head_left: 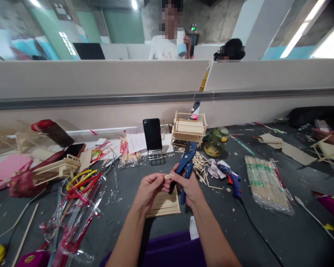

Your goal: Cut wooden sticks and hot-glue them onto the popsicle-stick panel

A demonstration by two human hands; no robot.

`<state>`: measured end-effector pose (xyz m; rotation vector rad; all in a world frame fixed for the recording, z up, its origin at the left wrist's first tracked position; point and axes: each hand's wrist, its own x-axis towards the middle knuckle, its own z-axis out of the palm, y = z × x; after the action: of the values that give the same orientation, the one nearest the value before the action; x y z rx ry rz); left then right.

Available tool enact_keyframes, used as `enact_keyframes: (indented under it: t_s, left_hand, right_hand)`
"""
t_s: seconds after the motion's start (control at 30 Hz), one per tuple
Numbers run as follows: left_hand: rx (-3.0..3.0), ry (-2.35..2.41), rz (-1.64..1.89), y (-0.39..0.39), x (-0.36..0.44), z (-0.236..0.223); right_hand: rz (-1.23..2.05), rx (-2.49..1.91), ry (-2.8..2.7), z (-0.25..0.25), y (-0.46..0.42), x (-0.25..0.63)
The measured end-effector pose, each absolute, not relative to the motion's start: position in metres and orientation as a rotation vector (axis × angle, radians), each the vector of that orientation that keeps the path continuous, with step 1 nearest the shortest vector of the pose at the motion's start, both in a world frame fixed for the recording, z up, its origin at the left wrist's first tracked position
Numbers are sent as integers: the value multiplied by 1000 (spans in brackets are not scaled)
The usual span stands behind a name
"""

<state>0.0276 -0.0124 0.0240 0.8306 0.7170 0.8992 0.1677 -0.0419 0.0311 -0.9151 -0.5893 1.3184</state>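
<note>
The left hand (151,188) pinches one end of some short sticks (167,177), which point sideways above the stick mat (164,205), and the right hand (188,186), holding the blue cutter (187,158), pinches the other.

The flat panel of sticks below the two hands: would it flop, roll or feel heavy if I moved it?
The panel would probably feel light, being made of thin sticks. It looks fairly stiff along their length, though bending it across the seams might crack it. Lying flat on the table, it would likely slide rather than roll.
</note>
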Motion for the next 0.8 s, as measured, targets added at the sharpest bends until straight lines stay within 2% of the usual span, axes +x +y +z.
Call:
enact_keyframes:
  t_s: [0.37,0.6,0.8]
  left_hand:
    - [755,768,888,-10,34,17]
    - [786,791,842,-9,27,22]
    - [1018,880,934,-11,31,28]
  right_hand:
    - [1351,-959,-597,34,-41,168]
    - [1116,-1124,-728,33,-40,168]
    - [918,-1299,-894,23,-38,167]
